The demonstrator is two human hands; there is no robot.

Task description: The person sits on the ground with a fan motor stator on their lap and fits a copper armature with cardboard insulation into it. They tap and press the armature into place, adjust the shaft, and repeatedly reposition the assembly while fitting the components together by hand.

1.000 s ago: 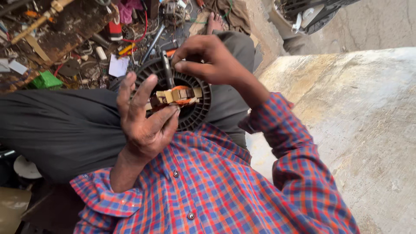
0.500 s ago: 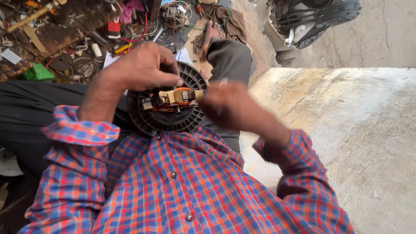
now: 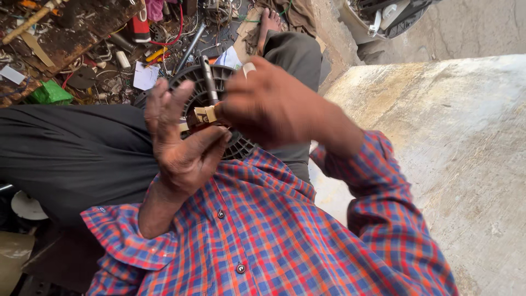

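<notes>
A black round ribbed motor part (image 3: 193, 82) rests on my lap, with a tan and orange piece (image 3: 201, 114) at its centre. My left hand (image 3: 181, 143) lies against its near face, fingers spread upward and thumb hooked under the centre piece, holding it up. My right hand (image 3: 269, 105) is blurred and curled over the centre from the right. A thin metal rod-like tool (image 3: 208, 79) sticks up from the centre beside its fingertips and seems to be held by it. A white strip is on one right finger.
My dark trouser legs (image 3: 71, 153) and bare foot (image 3: 269, 19) stretch away from me. Scrap litters the ground beyond: wires, a red cylinder (image 3: 139, 27), a green piece (image 3: 49, 93), paper bits, a rusty board (image 3: 71, 33). A pale concrete slab (image 3: 455, 137) fills the right side.
My left hand has dropped from the top of the round part to its near side with fingers spread. My right hand has swung from the right side onto the centre.
</notes>
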